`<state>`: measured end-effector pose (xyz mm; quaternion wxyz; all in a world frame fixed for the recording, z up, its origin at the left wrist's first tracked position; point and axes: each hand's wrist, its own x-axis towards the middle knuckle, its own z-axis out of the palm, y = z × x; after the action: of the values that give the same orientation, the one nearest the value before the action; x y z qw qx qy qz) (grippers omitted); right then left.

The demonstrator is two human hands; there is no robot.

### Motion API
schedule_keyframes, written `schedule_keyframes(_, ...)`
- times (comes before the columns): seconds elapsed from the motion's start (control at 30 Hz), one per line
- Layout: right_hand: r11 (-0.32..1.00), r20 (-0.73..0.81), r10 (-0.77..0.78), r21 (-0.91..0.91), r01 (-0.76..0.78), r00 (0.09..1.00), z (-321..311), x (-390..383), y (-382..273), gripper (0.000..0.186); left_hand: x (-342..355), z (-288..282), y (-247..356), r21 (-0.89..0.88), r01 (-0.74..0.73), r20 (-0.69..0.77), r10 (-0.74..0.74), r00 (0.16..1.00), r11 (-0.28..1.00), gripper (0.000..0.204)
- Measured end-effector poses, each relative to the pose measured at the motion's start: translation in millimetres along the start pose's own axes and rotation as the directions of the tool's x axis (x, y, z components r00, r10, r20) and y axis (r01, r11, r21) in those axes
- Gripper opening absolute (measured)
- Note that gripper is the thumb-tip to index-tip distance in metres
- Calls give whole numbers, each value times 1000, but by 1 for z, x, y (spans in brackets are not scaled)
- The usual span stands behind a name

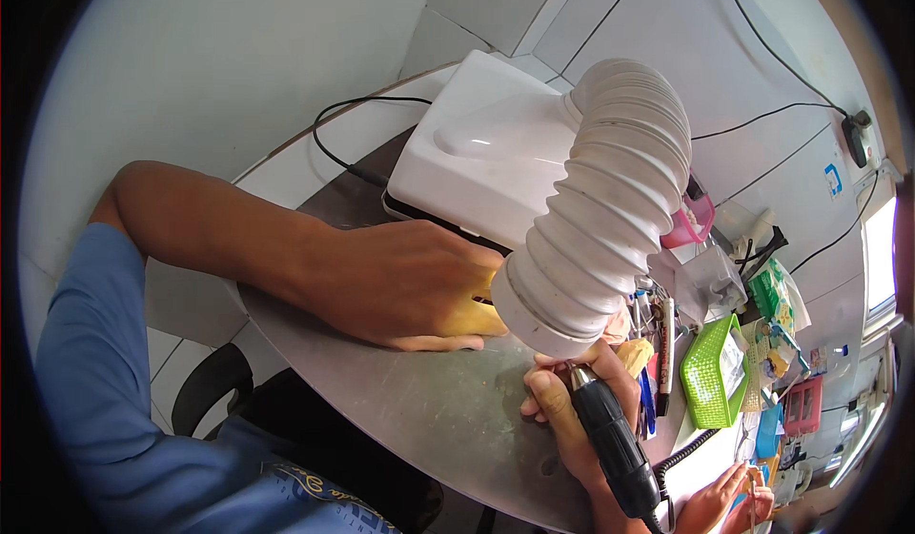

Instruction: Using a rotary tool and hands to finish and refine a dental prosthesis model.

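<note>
My left hand [405, 286] reaches in from the left over the grey metal tabletop [419, 391], with its fingers bent together. Something yellow [472, 319] shows at its fingertips, by the mouth of a white corrugated hose [610, 191]; I cannot tell whether it is a held piece or a finger covering. Part of those fingers is hidden behind the hose. Below the hose's mouth, my right hand [572, 410] grips a black rotary handpiece [610, 439] near its metal nose, which points up toward the hose. The tip of the handpiece is hidden.
The hose rises from a white box-shaped machine [486, 143] with a black cable. At the right are a green basket [710, 372], a pink container [691, 220], pens and tools. A coiled cord [684, 453] runs past another person's hands [720, 501]. A black chair [210, 382] stands below.
</note>
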<state>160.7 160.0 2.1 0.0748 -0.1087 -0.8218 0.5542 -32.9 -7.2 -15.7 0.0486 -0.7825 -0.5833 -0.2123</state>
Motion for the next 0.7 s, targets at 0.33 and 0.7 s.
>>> schedule_keyframes(0.33,1000,-17,-20,3,20,1000,2,-3,0,15,1,3,1,-24,-21,-85,19,996,999,22)
schedule_keyframes(0.7,997,-108,25,75,-17,994,8,1,-6,12,-3,1,3,-19,83,-49,-84,995,996,21)
